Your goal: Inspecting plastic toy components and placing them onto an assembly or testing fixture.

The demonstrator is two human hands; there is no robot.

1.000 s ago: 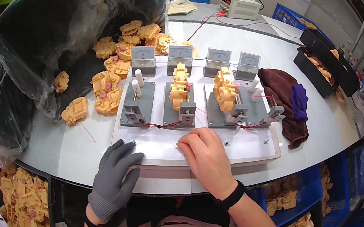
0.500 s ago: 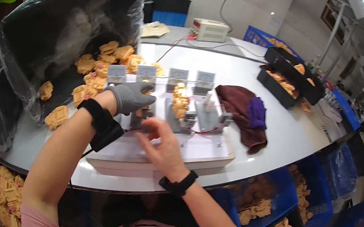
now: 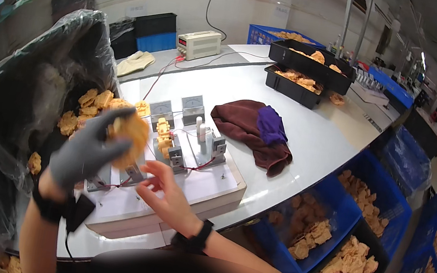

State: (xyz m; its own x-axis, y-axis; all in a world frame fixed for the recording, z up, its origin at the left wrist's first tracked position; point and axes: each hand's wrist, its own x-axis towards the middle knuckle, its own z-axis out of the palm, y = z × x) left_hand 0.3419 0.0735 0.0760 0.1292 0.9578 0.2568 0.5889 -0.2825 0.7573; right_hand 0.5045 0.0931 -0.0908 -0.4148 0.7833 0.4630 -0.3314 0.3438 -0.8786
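Observation:
My left hand (image 3: 82,154), in a grey glove, is closed on a tan plastic part (image 3: 135,143) that is blurred by motion. It holds the part above the left side of a white test board (image 3: 203,192). My bare right hand (image 3: 172,201) hovers at the board's front, its fingers bent and apart with nothing visible in them. Another tan plastic part (image 3: 163,136) sits upright on a grey fixture in the middle of the board. To its right is a fixture with white posts (image 3: 200,129) and red wires. Small panel meters (image 3: 193,110) stand along the back.
A plastic-lined dark bin (image 3: 36,83) with tan parts lies tipped at left. A brown cloth (image 3: 243,126) with a purple piece lies right of the board. Behind are a power supply (image 3: 199,45) and black trays (image 3: 295,94) of parts. Blue crates (image 3: 290,258) stand below the table's right edge.
My left hand has lifted a tan part off the board's left side and moved left. My right hand's fingers have spread away from the fixture. The head view has swung right.

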